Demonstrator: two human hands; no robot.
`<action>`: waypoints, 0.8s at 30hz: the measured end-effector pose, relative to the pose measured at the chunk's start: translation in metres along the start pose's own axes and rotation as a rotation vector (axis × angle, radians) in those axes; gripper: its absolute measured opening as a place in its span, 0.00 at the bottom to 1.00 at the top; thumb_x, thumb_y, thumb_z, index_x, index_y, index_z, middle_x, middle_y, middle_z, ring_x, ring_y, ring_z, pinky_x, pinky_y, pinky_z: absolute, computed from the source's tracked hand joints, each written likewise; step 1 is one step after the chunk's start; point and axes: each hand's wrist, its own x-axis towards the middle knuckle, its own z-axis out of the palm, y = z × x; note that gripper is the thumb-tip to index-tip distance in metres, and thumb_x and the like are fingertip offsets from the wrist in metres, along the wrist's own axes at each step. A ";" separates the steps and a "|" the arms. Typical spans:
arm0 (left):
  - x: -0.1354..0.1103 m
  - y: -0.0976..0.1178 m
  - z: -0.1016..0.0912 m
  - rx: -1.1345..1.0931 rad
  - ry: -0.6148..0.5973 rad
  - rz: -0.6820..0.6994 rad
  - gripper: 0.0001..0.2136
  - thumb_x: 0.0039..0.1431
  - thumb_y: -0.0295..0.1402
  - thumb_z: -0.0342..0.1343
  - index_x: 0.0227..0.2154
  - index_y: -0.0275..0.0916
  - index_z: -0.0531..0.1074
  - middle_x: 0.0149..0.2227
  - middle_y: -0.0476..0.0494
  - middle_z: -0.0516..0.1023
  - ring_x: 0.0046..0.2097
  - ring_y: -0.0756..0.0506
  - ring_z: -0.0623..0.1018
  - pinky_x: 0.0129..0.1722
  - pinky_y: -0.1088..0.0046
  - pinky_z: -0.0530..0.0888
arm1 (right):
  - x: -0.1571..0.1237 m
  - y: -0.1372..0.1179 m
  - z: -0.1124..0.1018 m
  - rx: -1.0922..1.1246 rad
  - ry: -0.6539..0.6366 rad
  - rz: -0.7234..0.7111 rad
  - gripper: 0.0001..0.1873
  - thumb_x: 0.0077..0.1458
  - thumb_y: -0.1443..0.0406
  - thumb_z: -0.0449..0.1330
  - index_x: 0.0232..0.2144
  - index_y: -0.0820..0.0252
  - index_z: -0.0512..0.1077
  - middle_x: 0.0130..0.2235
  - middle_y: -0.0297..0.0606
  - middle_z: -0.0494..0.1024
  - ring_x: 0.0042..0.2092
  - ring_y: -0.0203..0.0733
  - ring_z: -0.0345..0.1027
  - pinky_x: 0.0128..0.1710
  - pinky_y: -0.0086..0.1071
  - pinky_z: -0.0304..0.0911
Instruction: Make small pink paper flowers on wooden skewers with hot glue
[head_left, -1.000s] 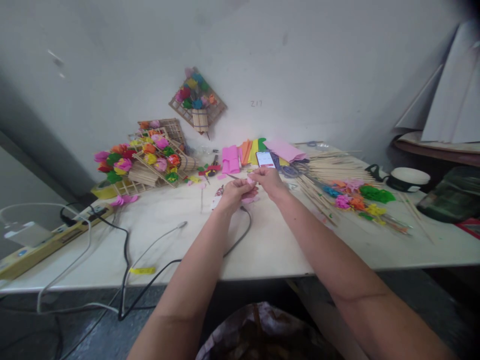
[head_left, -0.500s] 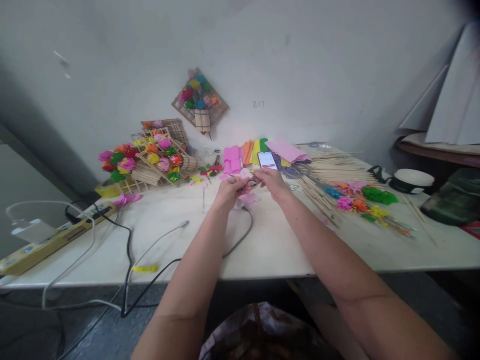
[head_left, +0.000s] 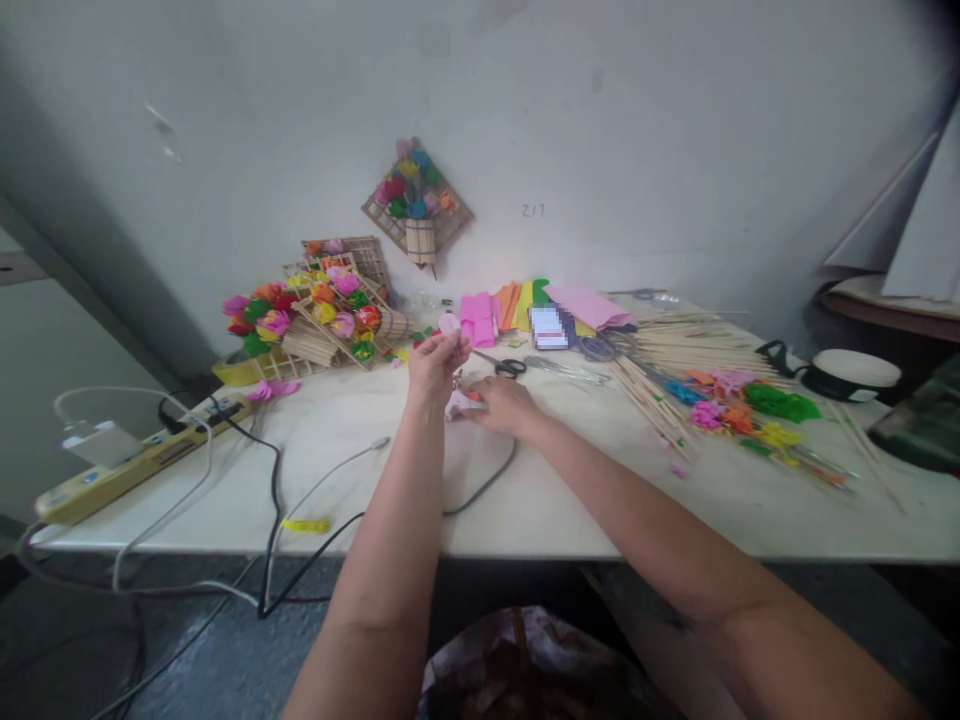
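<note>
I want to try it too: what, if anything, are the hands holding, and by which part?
The left hand pinches a pale pink piece by its lower end. Whether the right hand, down at the table, holds anything cannot be told.

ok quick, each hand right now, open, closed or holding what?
Left hand: closed, holding a pale pink paper piece.
Right hand: can't tell whether it's open or closed.

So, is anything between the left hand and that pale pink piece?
Nothing visible: the left hand appears to pinch the pale pink piece at its fingertips.
</note>
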 end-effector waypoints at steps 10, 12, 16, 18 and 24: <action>0.000 0.005 -0.001 -0.073 -0.006 0.030 0.09 0.40 0.31 0.64 0.25 0.33 0.73 0.23 0.46 0.77 0.25 0.52 0.76 0.27 0.79 0.71 | 0.005 -0.013 0.014 -0.284 -0.059 -0.023 0.17 0.57 0.61 0.52 0.46 0.66 0.68 0.39 0.49 0.74 0.43 0.49 0.66 0.42 0.37 0.57; 0.001 0.008 -0.002 -0.125 0.015 0.044 0.08 0.41 0.30 0.64 0.24 0.34 0.72 0.23 0.47 0.76 0.25 0.53 0.75 0.27 0.80 0.71 | 0.004 -0.011 0.010 -0.308 -0.011 -0.049 0.17 0.58 0.63 0.50 0.47 0.67 0.67 0.40 0.51 0.73 0.44 0.49 0.65 0.43 0.37 0.57; 0.002 0.015 -0.007 -0.298 0.077 0.100 0.05 0.44 0.27 0.62 0.23 0.36 0.71 0.22 0.51 0.75 0.25 0.55 0.74 0.28 0.83 0.71 | 0.005 0.005 -0.005 -0.294 0.056 0.062 0.20 0.59 0.62 0.48 0.51 0.66 0.63 0.42 0.52 0.72 0.45 0.50 0.64 0.42 0.38 0.57; 0.003 0.018 -0.010 -0.346 0.110 0.112 0.04 0.46 0.27 0.61 0.24 0.37 0.71 0.23 0.52 0.75 0.25 0.56 0.74 0.29 0.83 0.70 | 0.006 0.017 -0.011 -0.233 0.094 0.188 0.22 0.60 0.61 0.46 0.54 0.64 0.60 0.43 0.51 0.72 0.44 0.49 0.66 0.40 0.37 0.59; 0.006 0.014 -0.012 -0.209 0.182 0.140 0.06 0.44 0.30 0.63 0.24 0.37 0.71 0.24 0.51 0.76 0.26 0.56 0.74 0.28 0.83 0.68 | 0.004 0.044 -0.014 0.090 0.482 0.309 0.29 0.55 0.55 0.52 0.55 0.65 0.60 0.47 0.51 0.72 0.46 0.52 0.67 0.41 0.38 0.60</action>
